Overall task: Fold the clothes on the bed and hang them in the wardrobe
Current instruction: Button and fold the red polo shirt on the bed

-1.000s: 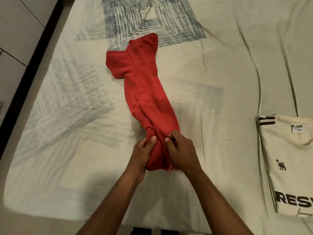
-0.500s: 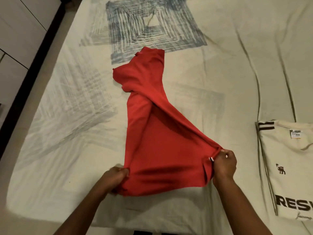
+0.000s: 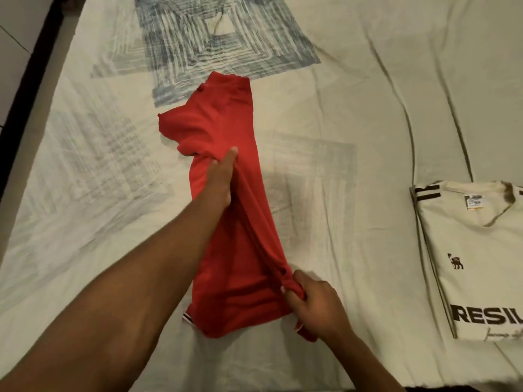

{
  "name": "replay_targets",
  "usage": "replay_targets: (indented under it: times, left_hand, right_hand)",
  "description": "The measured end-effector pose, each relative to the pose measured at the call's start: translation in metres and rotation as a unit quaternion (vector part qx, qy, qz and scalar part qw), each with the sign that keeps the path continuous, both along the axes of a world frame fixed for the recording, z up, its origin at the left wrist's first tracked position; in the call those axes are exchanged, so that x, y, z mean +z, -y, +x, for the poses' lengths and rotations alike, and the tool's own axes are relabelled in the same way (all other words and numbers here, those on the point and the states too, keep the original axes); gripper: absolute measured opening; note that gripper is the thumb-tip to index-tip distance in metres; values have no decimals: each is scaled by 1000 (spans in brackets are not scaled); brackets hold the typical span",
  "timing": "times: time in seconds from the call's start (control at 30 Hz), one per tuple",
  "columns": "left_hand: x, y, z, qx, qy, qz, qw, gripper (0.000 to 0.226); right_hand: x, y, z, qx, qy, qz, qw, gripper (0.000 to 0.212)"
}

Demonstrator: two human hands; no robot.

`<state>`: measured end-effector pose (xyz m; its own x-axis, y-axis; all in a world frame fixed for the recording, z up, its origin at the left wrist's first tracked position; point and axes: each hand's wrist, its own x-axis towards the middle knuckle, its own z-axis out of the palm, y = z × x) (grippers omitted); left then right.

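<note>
**Red cloth under both your hands, mid-frame on the bed**

Red fabric runs up the middle of the frame: the red garment [image 3: 226, 222] lies on the bed [image 3: 325, 114] as a long narrow shape, its far end touching the blue-grey square print [image 3: 220, 32] at upper centre, its near end at lower centre.

Your left hand [image 3: 220, 179] reaches in from the lower left, forearm stretched long across the frame. The hand lies flat along the garment's middle, edge-on, its fingers [image 3: 230, 157] straight and close together, pressing the cloth down just below the bunched part at the shoulder end. It holds nothing.

Your right hand [image 3: 314, 304] comes in from the bottom, right of centre, wrist bent slightly inward. Its fingers curl round a gathered ridge of red cloth at the garment's lower right edge, thumb on top. A taut fold runs from that grip up to your left hand.

At the right edge of the frame, well apart from the red garment, a cream T-shirt [image 3: 481, 250] lies folded flat on the bed, dark lettering and a small emblem on its front, a label at the collar.
</note>
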<state>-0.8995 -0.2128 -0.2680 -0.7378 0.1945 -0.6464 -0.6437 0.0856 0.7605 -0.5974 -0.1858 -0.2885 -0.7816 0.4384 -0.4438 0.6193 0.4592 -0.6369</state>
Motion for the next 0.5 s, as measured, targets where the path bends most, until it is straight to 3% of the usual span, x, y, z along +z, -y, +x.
replay_targets:
  times: [0.13,0.27,0.37,0.5]
  left_hand:
    - [-1,-12,-54,159,-31,34,986,36]
    - [20,-20,-83,206,-92,32,974,34]
    - [40,-42,-89,155,-224,-86,958,51]
    - [63,-128,-77,-34,-315,-46,947,52]
  right_hand:
    - [-9,-24,11,-114,-7,-53,992,18]
    - [-10,-41,17,-156,-23,-121,980,15]
    - [-8,-53,15,-246,-53,-179,951,17]
    - [-12,-71,16,-344,-61,-161,923,23]
